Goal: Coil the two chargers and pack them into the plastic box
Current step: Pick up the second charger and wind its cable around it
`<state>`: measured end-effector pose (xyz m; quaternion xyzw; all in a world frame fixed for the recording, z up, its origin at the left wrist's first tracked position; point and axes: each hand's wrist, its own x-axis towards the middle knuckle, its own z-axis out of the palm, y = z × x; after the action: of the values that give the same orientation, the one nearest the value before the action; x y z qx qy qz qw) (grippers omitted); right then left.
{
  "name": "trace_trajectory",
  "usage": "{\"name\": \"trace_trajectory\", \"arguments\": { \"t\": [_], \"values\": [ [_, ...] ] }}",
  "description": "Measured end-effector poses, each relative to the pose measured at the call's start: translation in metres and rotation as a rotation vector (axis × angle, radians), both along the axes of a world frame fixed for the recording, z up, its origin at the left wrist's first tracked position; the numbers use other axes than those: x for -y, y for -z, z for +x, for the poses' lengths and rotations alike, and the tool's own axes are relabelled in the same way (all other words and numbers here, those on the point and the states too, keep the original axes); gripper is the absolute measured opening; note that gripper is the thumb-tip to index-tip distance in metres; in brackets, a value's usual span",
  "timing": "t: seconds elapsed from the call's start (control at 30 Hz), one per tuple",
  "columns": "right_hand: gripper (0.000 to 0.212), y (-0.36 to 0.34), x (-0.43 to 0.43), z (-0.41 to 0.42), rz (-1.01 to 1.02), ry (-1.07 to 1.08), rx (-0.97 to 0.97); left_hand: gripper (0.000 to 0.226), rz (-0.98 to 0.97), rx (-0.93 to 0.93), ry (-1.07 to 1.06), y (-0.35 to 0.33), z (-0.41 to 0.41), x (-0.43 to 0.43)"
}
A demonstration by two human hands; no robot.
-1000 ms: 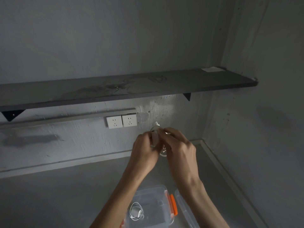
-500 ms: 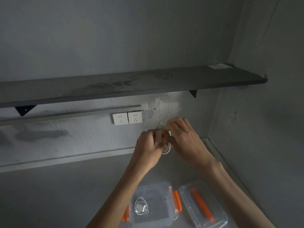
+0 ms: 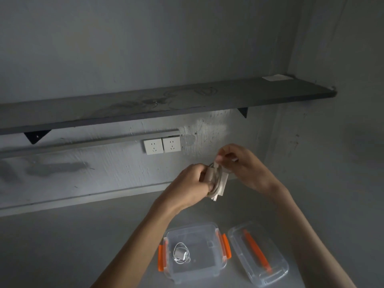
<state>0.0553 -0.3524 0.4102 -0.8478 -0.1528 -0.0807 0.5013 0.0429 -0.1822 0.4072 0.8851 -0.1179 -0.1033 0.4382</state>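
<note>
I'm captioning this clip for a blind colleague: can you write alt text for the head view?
A left hand grips a cable-wrapped white charger while the right hand pinches the cable end, above a grey surface. Below, an open clear plastic box holds another coiled charger, its lid beside it.

Clear plastic box with orange latches; white charger

No readable text, brand or number is being shown anywhere. A pale sticker is being seen on the shelf, but nothing on it can be read.
</note>
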Motion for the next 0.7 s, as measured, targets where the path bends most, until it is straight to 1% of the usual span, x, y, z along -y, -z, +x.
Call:
{"name": "trace_trajectory", "arguments": {
  "t": [0.07, 0.13, 0.17, 0.23, 0.3, 0.33, 0.4, 0.43, 0.5, 0.57, 0.63, 0.7],
  "values": [
    [0.007, 0.01, -0.004, -0.001, 0.024, -0.033, -0.019, 0.024, 0.032, -0.028, -0.004, -0.001, -0.004, -0.002],
    [0.004, 0.021, -0.011, 0.0, -0.043, -0.022, 0.043, 0.022, 0.076, -0.036, -0.026, 0.0, -0.007, -0.003],
    [0.011, 0.023, -0.013, 0.001, -0.086, -0.002, 0.081, 0.02, 0.08, -0.046, -0.033, 0.001, -0.009, -0.003],
    [0.023, 0.024, -0.015, 0.0, -0.074, 0.024, 0.086, 0.019, 0.055, -0.076, -0.041, 0.002, -0.011, -0.005],
    [0.037, 0.025, -0.014, -0.008, 0.043, 0.015, 0.011, 0.021, 0.011, -0.111, -0.064, 0.003, -0.012, -0.012],
    [0.042, 0.029, -0.014, -0.013, 0.118, -0.002, -0.039, 0.017, -0.014, -0.127, -0.078, 0.005, -0.012, -0.017],
    [0.048, 0.041, -0.018, -0.026, 0.271, -0.061, -0.176, 0.01, -0.116, -0.156, -0.107, 0.007, -0.013, -0.027],
    [0.05, 0.047, -0.023, -0.032, 0.334, -0.106, -0.246, 0.012, -0.172, -0.167, -0.116, 0.01, -0.014, -0.031],
    [0.049, 0.059, -0.036, -0.041, 0.39, -0.201, -0.294, 0.026, -0.221, -0.183, -0.148, 0.016, -0.016, -0.037],
    [0.044, 0.066, -0.053, -0.046, 0.337, -0.18, -0.196, 0.035, -0.192, -0.176, -0.182, 0.028, -0.019, -0.046],
    [0.038, 0.073, -0.07, -0.05, 0.233, -0.111, -0.127, 0.034, -0.148, -0.182, -0.177, 0.044, -0.023, -0.055],
    [0.029, 0.084, -0.083, -0.056, 0.21, -0.134, -0.17, 0.026, -0.12, -0.228, -0.16, 0.057, -0.028, -0.066]
  ]
}}
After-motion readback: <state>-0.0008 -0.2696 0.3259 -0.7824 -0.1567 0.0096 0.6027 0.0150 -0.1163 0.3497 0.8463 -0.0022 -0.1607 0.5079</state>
